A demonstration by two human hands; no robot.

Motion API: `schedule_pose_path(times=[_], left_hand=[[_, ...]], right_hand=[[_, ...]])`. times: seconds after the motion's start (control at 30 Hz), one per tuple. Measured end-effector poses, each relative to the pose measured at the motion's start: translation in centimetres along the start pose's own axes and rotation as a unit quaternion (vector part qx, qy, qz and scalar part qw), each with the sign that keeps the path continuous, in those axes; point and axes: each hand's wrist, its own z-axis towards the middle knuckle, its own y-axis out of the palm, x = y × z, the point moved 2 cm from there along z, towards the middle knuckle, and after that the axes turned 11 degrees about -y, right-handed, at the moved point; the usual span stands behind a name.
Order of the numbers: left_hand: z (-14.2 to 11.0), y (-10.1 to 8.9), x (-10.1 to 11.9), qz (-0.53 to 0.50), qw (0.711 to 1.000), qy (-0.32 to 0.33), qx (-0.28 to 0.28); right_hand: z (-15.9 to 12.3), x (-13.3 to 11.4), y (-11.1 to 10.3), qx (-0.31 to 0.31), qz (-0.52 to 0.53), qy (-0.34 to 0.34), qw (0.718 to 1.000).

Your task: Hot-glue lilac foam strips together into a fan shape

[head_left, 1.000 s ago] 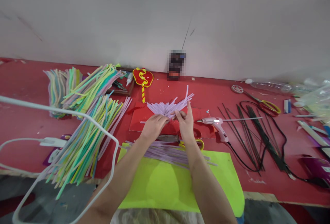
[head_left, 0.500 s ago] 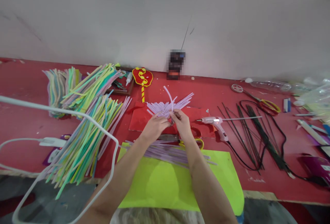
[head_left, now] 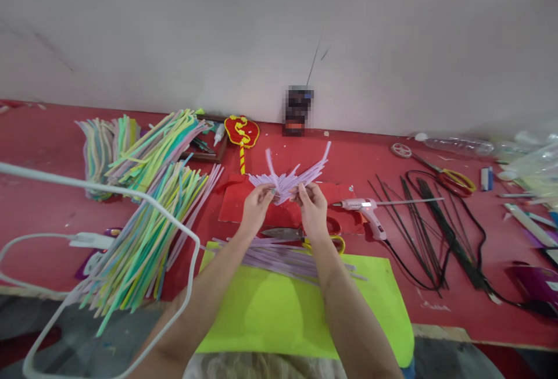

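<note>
Lilac pipe cleaners [head_left: 285, 181] are woven into a fan shape above a red sheet [head_left: 231, 204]. At its left side my left hand [head_left: 257, 207] pinches a lilac pipe cleaner [head_left: 269, 162] that sticks up past the fingers. My right hand [head_left: 311, 207] is closed on the right side of the woven piece, where long ends rise to the upper right. Just below my hands lie yellow-handled scissors [head_left: 283, 233]. Loose lilac pipe cleaners [head_left: 279, 260] are spread on a lime-green sheet [head_left: 279, 315] under my forearms. My fingers hide the lower edges of the weave.
A pink glue gun [head_left: 368, 210] lies right of the red sheet, its cord trailing beside dark green wires [head_left: 453, 245]. Bundled coloured pipe cleaners [head_left: 148, 233] fill the left, with a white cable [head_left: 187, 231] crossing before them. Behind are a red-and-yellow ornament [head_left: 242, 132] and more scissors [head_left: 453, 180].
My hands have moved apart, the left one leftward. The upright pipe cleaner has shifted from the right of the weave to its left, and another end on the right now points up higher.
</note>
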Motion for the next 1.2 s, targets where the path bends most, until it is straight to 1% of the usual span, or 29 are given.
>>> schedule_pose_path(times=[0.07,0.13,0.2,0.27,0.33,0.4,0.5,0.6,0.67,0.73,0.87,1.03,1.2], left_hand=[[0.0,0.0,0.0,-0.018,1.0,-0.013,0.008],[0.0,0.1,0.2,-0.064,0.997,-0.041,0.002],[-0.1,0.2,0.2,-0.142,0.986,-0.081,-0.01],[-0.1,0.3,0.2,-0.211,0.97,-0.118,-0.018],[-0.1,0.5,0.2,-0.242,0.959,-0.142,-0.031],[-0.2,0.6,0.2,-0.246,0.957,-0.148,-0.036],[-0.1,0.5,0.2,-0.253,0.957,-0.143,-0.022],[0.2,0.3,0.1,-0.269,0.954,-0.132,-0.008],[0.4,0.1,-0.1,-0.261,0.957,-0.125,-0.011],[0.5,0.1,-0.3,-0.235,0.965,-0.118,-0.02],[0.6,0.0,-0.5,-0.172,0.981,-0.089,-0.033],[0.6,0.0,0.0,-0.092,0.993,-0.047,-0.051],[0.5,-0.1,0.4,-0.085,0.995,-0.034,-0.048]], right_hand=[[-0.1,0.2,0.2,-0.027,0.002,0.011,1.0],[-0.2,0.4,0.4,-0.043,0.013,0.024,0.999],[-0.2,0.5,0.4,-0.044,0.024,0.033,0.998],[-0.2,0.6,0.5,-0.038,0.025,0.042,0.998],[-0.2,0.6,0.4,-0.031,0.02,0.047,0.998],[-0.1,0.7,0.3,-0.026,0.022,0.048,0.998],[-0.1,0.9,0.3,-0.031,0.029,0.05,0.998],[-0.4,1.1,0.6,-0.081,0.016,0.064,0.995],[-0.6,1.2,0.9,-0.127,0.006,0.074,0.989],[-0.8,1.2,1.2,-0.153,0.0,0.078,0.985],[-0.9,1.1,1.3,-0.148,0.002,0.075,0.986],[-0.9,0.6,1.3,-0.139,0.065,0.113,0.982],[-1.2,0.1,1.5,-0.153,0.118,0.147,0.97]])
